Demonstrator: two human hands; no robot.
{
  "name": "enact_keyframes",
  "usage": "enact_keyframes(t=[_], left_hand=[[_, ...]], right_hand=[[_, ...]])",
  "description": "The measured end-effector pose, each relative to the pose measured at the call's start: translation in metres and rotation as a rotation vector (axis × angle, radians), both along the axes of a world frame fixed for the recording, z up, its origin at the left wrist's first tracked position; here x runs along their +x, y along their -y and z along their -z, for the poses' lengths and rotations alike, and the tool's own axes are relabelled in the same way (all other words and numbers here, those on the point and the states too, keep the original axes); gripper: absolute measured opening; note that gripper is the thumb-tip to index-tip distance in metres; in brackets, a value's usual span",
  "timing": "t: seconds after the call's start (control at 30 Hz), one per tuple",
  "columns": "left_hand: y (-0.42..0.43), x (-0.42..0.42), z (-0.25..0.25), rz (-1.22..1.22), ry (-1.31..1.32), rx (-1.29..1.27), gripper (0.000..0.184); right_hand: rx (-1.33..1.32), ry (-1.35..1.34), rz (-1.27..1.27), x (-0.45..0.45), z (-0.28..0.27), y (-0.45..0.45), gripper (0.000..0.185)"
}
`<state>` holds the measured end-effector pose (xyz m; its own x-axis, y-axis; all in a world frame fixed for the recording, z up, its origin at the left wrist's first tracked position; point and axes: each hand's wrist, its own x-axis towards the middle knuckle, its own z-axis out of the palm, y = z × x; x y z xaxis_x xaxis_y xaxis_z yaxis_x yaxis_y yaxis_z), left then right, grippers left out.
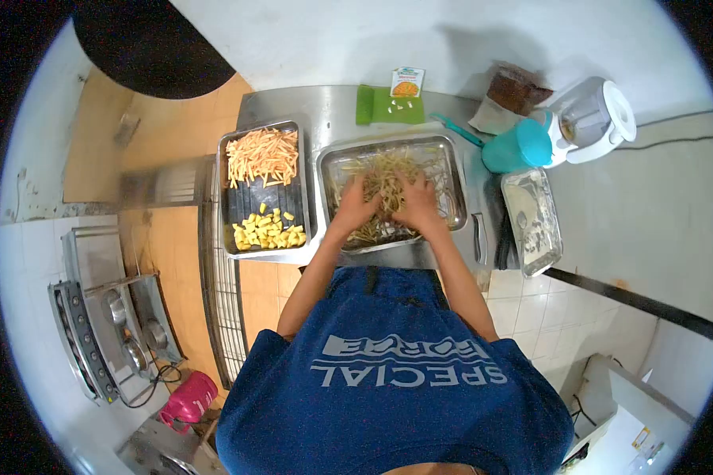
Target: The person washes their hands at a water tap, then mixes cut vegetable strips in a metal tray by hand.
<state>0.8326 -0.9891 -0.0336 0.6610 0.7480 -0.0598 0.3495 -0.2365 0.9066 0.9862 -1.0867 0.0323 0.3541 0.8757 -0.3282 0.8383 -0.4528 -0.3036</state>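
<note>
Strips: tangled heap (pixel 388 170) in the middle tray (pixel 458 190), between and just beyond the hands, strands running every way.
Left hand (pixel 359 206): fingers spread, on the heap's left.
Right hand (pixel 417 204): spread too, right side, equally near; can't tell whether either grips.

From my end the bench (pixel 289 103) looks like smooth, brushed metal, and the middle tray (pixel 461 194) like shinier metal. At far right I see a long-handled dipper (pixel 519 148) in smooth plastic; near, a shirt (pixel 396 419) of matt cloth.
</note>
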Motion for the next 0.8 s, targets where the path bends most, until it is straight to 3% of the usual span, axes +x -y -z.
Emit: enact_keyframes(t=[0.07,0.1,0.17,0.2,0.23,0.3,0.33,0.37,0.43,0.47,0.5,0.57,0.6,0.63,0.7,0.73,0.8], left_hand=[[0.007,0.012,0.024,-0.076,-0.029,-0.027,0.072],[0.005,0.017,0.025,-0.064,-0.025,-0.028,0.072],[-0.002,0.019,0.027,-0.058,0.088,-0.254,0.072],[-0.002,0.016,-0.009,-0.131,0.055,-0.439,0.061],[-0.007,0.012,-0.024,-0.117,0.056,-0.439,0.061],[-0.023,0.001,-0.036,-0.105,0.127,-0.677,0.039],[-0.028,-0.003,-0.025,-0.005,0.168,-0.441,0.033],[-0.028,-0.005,-0.031,-0.004,0.169,-0.445,0.033],[-0.029,-0.013,-0.048,0.183,-0.065,-0.301,0.034],[-0.032,-0.019,-0.033,0.256,-0.1,-0.266,0.046],[-0.027,-0.022,-0.034,0.244,-0.107,-0.268,0.046],[-0.012,-0.019,-0.041,0.147,-0.303,0.241,0.063],[-0.014,-0.015,-0.015,0.165,-0.212,0.056,0.075],[-0.009,-0.011,-0.003,0.155,-0.214,0.06,0.075],[0.002,0.006,0.015,-0.055,-0.211,-0.013,0.065],[0.004,0.012,0.028,-0.082,-0.115,-0.035,0.068],[0.002,0.015,0.022,-0.075,-0.121,-0.059,0.068]], right_hand=[[0.244,-0.147,0.035,-0.003,0.045,-0.007,0.08],[0.244,-0.141,0.046,0.002,0.044,-0.008,0.08],[0.267,-0.391,-0.038,0.013,0.041,-0.013,0.073],[0.313,-0.418,-0.072,0.02,0.038,-0.014,0.068],[0.315,-0.412,-0.06,0.025,0.036,-0.015,0.068],[0.432,-0.501,-0.047,0.037,0.03,-0.013,0.068],[0.275,-0.649,-0.045,0.04,-0.007,-0.012,0.074],[0.271,-0.649,-0.043,0.043,-0.023,-0.008,0.074],[0.357,-0.494,-0.274,0.049,-0.036,0.003,0.081],[0.334,-0.487,-0.287,0.054,-0.033,0.006,0.09],[0.333,-0.497,-0.295,0.051,-0.029,0.006,0.09],[0.134,-0.258,-0.106,0.046,-0.017,0.003,0.095],[0.177,-0.216,-0.103,0.044,0.01,0.001,0.101],[0.181,-0.218,-0.112,0.032,0.01,-0.003,0.101],[-0.028,0.029,-0.031,-0.003,0.008,-0.013,0.094],[0.272,0.071,-0.024,-0.01,0.05,-0.013,0.082],[0.302,-0.06,-0.06,-0.007,0.061,-0.018,0.073]])
